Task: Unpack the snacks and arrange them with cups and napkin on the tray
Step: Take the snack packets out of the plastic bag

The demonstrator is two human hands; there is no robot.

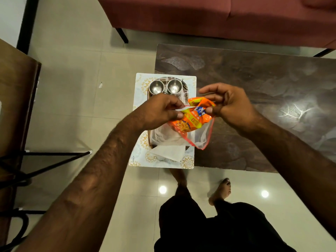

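**Snack pkt mid-tear, tray half set**

Both hands are on the orange snack packet [192, 117], held up in the air right over the tray [149, 132]. Left hand [160, 110] pinches the top edge w/ thumb + fingers closed narrow on it; a thin whitish strip sticks out toward that side, so imo the seal is being torn open. Right hand [227, 104] pinches the other top corner, thumb + one finger closed on the wrapper, the rest of the fingers spread loose above. A clear plastic bag w/ red edge [201, 139] hangs just below the grip; can't tell if it's attached to the pkt or just caught under it.

Progress, my read: the two steel cups [165, 86] already sit side by side at the tray's far end, beyond the grip. White napkin [168, 151] lies under the grip, at the near end, partly over the tray rim. The tray sits on a patterned mat [140, 91] at the edge of the dark surface [254, 91]. So cups + napkin look done; snacks aren't out yet. Left to do: finish opening, get the snacks onto the tray, ditch the wrapper.

Writing: pkt has a blue logo + yellow panel w/ red letters, too crumpled to read. Mat's near corner says "KUBER".
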